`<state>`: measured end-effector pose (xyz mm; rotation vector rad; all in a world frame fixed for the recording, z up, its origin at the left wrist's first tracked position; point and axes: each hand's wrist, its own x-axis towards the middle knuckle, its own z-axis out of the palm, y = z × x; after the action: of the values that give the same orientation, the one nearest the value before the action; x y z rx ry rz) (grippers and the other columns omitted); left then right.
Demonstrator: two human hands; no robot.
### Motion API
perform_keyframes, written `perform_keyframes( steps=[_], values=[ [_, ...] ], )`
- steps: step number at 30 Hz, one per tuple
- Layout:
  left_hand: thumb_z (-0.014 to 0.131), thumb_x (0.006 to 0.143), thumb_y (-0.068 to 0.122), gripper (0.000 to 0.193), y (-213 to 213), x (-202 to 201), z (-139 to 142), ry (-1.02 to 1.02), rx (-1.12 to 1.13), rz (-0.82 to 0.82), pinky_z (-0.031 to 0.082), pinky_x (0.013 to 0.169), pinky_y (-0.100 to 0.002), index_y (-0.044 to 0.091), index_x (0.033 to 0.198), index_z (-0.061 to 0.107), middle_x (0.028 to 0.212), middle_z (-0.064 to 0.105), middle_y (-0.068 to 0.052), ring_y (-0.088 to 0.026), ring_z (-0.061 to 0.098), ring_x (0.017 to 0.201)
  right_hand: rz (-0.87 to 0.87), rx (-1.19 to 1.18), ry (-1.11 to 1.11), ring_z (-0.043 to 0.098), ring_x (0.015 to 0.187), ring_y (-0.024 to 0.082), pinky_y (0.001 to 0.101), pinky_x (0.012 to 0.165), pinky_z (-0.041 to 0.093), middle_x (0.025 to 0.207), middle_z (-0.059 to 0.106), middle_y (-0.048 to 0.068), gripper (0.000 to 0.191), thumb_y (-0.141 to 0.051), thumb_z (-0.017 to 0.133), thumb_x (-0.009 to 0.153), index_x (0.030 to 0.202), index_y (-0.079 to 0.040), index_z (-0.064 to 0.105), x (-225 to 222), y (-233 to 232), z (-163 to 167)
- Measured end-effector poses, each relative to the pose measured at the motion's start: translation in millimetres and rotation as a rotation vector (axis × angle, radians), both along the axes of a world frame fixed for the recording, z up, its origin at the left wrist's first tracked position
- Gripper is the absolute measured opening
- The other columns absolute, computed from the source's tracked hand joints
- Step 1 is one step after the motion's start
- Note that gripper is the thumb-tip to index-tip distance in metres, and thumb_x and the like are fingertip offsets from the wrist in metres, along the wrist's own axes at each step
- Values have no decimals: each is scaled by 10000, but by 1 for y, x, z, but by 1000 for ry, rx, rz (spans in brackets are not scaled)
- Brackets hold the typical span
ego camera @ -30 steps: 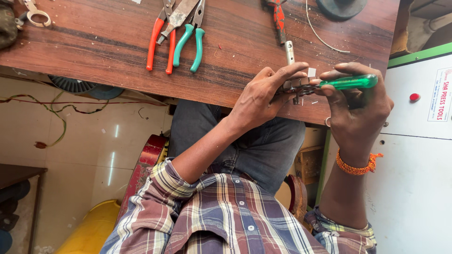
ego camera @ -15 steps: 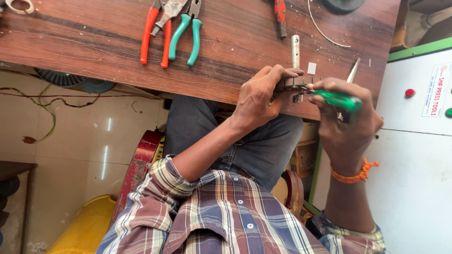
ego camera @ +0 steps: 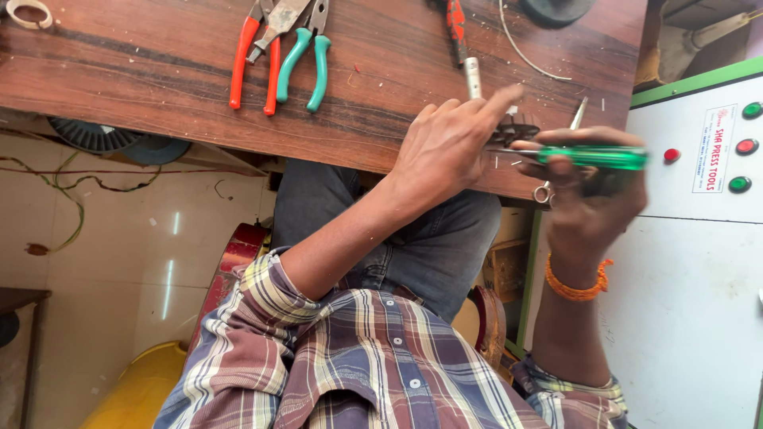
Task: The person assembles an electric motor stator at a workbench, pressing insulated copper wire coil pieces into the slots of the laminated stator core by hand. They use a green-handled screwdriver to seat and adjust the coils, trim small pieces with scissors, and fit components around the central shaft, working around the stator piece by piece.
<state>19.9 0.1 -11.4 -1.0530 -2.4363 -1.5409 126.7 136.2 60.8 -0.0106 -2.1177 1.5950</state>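
Gripping a green-handled screwdriver sideways, the right hand is aiming its shaft left at a small dark metal part pinched in the left hand's fingers at the bench edge.

I count two pliers beyond my left hand: one orange-handled, one teal-handled. One green-handled screwdriver sits in my right hand. Four round buttons lie past it: two red, two green.
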Motion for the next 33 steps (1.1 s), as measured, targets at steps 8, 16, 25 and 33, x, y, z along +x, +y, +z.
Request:
perform_keyframes(
  steps=[8, 16, 25, 33],
  values=[
    [678, 974, 70, 459, -10, -6, -7, 64, 217, -146, 503, 946, -420, 104, 1404, 521, 1186, 665, -101, -311, 605, 1015, -78, -156, 205, 766, 882, 294, 392, 770, 673, 1082, 690, 226, 443, -223, 785, 1127, 1319, 30, 477, 14, 43, 2],
    [721, 946, 33, 480, -10, -9, -16, 18, 329, -132, 499, 993, -425, 104, 1385, 539, 1156, 651, -85, -303, 636, 1108, -39, -184, 153, 776, 954, 333, 435, 847, 647, 1092, 693, 234, 410, -222, 760, 1134, 1278, 27, 468, 8, 37, -7],
    [724, 962, 45, 503, -12, -7, -37, -5, 344, -189, 518, 984, -426, 113, 1422, 532, 1191, 654, -97, -300, 635, 1101, 66, -41, 64, 769, 1027, 302, 372, 839, 694, 1126, 676, 185, 371, -207, 713, 1146, 1273, 21, 449, -18, 25, -5],
    [706, 992, 86, 467, -10, -7, -37, 0, 341, -198, 513, 1015, -419, 132, 1426, 542, 1243, 663, -78, -289, 637, 1106, 125, -14, -34, 749, 1093, 285, 373, 894, 689, 1137, 656, 177, 342, -163, 697, 1128, 1259, 22, 440, -21, 27, -2]
  ],
)
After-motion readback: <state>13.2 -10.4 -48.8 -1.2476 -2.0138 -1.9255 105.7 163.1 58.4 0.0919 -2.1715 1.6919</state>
